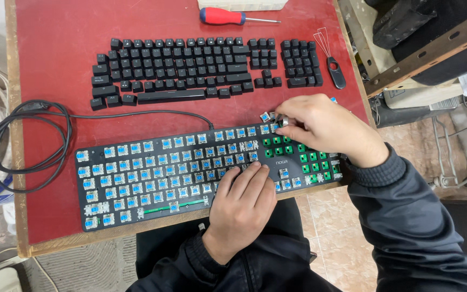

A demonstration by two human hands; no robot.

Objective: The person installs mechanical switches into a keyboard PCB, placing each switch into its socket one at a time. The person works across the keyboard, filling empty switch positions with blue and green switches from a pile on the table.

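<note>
A black keyboard (152, 173) with its keycaps off lies on the red table (60, 59), showing rows of blue switches and, at its right end, bare green sockets (309, 159). My left hand (241, 205) rests flat on the keyboard's lower middle, fingers spread over the switches. My right hand (320, 127) is over the upper right part, pinching a small metal tool (285, 121) beside a loose blue switch (266, 116).
Removed black keycaps (190, 67) are laid out in keyboard order at the back. A wire keycap puller (333, 67) lies to their right, a red-handled screwdriver (228, 17) behind them. The keyboard's black cable (28, 140) coils at the left edge.
</note>
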